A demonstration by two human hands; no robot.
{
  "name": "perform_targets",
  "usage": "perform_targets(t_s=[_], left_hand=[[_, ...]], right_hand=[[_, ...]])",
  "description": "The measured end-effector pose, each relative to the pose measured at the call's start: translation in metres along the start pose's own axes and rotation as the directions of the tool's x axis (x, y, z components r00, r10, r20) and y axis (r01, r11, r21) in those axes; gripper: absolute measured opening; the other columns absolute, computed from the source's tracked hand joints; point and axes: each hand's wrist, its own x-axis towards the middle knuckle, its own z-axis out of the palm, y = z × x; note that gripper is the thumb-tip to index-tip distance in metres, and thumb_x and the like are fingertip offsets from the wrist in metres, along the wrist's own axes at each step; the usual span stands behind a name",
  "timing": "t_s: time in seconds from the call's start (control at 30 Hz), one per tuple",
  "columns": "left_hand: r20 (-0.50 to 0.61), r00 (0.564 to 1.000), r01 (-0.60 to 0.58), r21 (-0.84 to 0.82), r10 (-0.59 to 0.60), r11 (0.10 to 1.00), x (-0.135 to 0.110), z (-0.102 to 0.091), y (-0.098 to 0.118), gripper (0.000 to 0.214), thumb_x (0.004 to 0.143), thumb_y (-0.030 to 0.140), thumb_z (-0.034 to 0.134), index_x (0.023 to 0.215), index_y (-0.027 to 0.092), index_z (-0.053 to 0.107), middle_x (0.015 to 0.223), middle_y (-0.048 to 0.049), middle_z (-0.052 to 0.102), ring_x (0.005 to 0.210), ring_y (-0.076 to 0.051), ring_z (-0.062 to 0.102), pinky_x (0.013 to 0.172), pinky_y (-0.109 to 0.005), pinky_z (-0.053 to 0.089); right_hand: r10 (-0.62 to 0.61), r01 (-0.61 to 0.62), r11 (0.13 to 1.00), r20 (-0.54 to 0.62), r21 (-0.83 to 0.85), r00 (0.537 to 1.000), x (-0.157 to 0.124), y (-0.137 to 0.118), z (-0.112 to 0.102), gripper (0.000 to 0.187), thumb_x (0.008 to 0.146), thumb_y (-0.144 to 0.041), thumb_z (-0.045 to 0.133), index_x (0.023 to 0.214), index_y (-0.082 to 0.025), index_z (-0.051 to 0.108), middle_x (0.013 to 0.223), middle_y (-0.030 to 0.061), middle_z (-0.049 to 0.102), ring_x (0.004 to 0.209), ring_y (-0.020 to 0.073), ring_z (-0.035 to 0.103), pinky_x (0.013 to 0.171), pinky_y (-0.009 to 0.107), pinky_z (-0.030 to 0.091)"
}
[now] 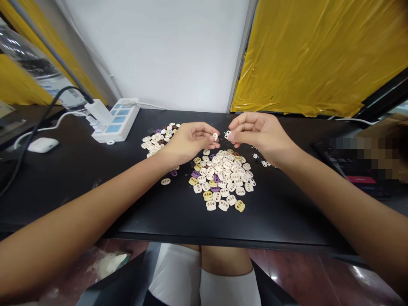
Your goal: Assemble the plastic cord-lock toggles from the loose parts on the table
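Our left hand pinches a cream toggle, our right hand a white piece, shallow grips likely keeping both visible.

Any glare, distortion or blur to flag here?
Head view: glare streaks the crinkled yellow plastic sheeting and spots the glossy reddish floor; head view: the clear plastic bottle looks stretched towards the left edge; head view: the piled cream, yellow and purple two-holed pieces read fairly sharply, while pixelation masks part of the right edge.
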Motion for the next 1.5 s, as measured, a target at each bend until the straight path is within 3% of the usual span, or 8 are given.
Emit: perform_targets(t_s=[0.17,0.63,1.0,1.5], left_hand=[[0.031,0.996,0.088,-0.033,-0.087,0.996,-0.003,0.003,0.005,0.008,0.089,0.004,0.066,0.094,0.010,0.070,0.081,-0.0065,0.079,0.075,-0.013,0.077,0.075,-0.023,0.061],[0.054,0.998,0.018,-0.053,-0.015,0.998,-0.008,0.003,0.007,0.013,0.087,0.007,0.068,0.098,0.011,0.072,0.082,-0.0062,0.079,0.076,-0.014,0.077,0.077,-0.025,0.063],[0.095,0.994,-0.058,0.070,0.051,0.996,-0.011,0.005,0.008,0.015,0.082,0.008,0.070,0.096,0.012,0.071,0.077,-0.0064,0.078,0.074,-0.017,0.078,0.074,-0.028,0.065],[0.050,0.995,-0.092,0.083,0.088,0.992,-0.015,0.007,0.013,0.009,0.076,0.008,0.070,0.082,0.015,0.069,0.068,-0.0047,0.076,0.065,-0.016,0.076,0.066,-0.030,0.066]], right_hand=[[-0.015,0.016,0.998,0.013,-0.058,1.000,-0.001,0.000,0.002,0.027,0.063,-0.018,0.087,0.080,-0.017,0.066,0.066,0.0006,0.070,0.057,0.0131,0.063,0.060,0.031,0.053],[-0.027,0.032,0.995,0.053,-0.099,0.998,-0.002,0.001,0.001,0.030,0.065,-0.017,0.085,0.084,-0.019,0.063,0.067,0.0005,0.069,0.061,0.0143,0.063,0.062,0.032,0.051],[-0.009,0.016,0.994,0.065,-0.104,0.998,-0.002,0.002,0.002,0.031,0.064,-0.016,0.087,0.083,-0.019,0.062,0.064,0.0004,0.068,0.058,0.0145,0.062,0.058,0.031,0.048],[-0.012,0.029,0.990,0.129,-0.136,0.992,-0.008,-0.003,0.005,0.038,0.063,-0.012,0.085,0.081,-0.024,0.053,0.062,-0.0029,0.064,0.055,0.0151,0.060,0.053,0.030,0.044]])
